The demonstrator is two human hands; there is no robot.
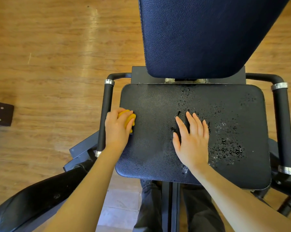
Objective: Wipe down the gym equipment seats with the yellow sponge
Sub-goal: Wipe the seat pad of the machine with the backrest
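Wood-plank flooring (49, 64) surrounds a dark padded vinyl seat (158, 148); my left hand (117, 129) curls round the crumpled yellow sponge (128, 118) at its left edge; my right hand (192, 139) lies flat, fingers spread. I should sweep rightward through the beaded droplets (228, 146), overlapping passes.

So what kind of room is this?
Probably a gym. There's a padded machine seat with a tall backrest, black side handles, and a wooden floor. The left hand wipes with a yellow sponge.
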